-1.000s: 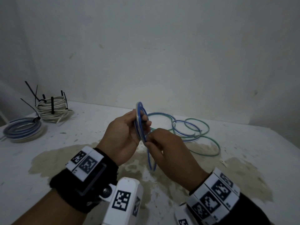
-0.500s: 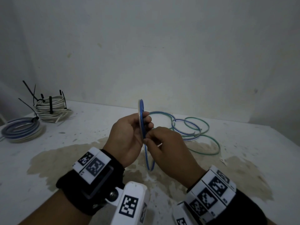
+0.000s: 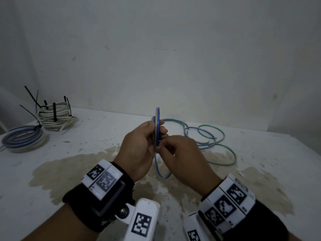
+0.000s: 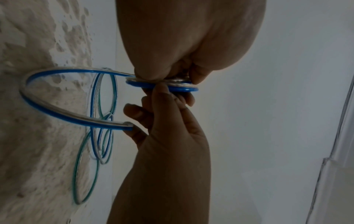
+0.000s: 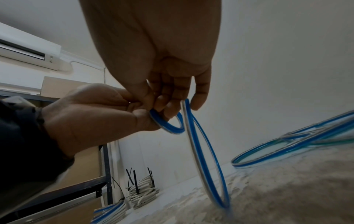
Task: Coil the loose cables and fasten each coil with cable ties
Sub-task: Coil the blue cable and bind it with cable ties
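Where the two wrists meet above the stained white table (image 3: pixel 86 140), the left hand (image 3: pixel 139 145) grips a small coil (image 3: pixel 157 126) of blue-and-white cable, thumb and fingers curled round its turns and holding it upright on edge, clear of the tabletop. Touching it, the right hand (image 3: pixel 182 159) pinches the same cable just below the coil; in the left wrist view its forefinger lies on the coil's edge (image 4: pixel 162 87) and the other fingers are curled. A hanging loop (image 3: pixel 162 168) of that cable drops from between the two hands down to the table; in the right wrist view the loop (image 5: pixel 206 166) reaches the stained patch. Both wrists carry black bands with white marker blocks (image 3: pixel 102 178).

Beyond the hands, to the right: loose cable (image 3: pixel 208 136), blue-and-white and green-and-white, lying in several open rings flat on the table near the wall (image 3: pixel 173 58).

Far left, near the table's back edge: a blue-and-white coil (image 3: pixel 22 141) lying flat, bound with a black cable tie (image 3: pixel 37 126). Just behind it, a white coil (image 3: pixel 55 115) with several black ties round it, their tails sticking upward
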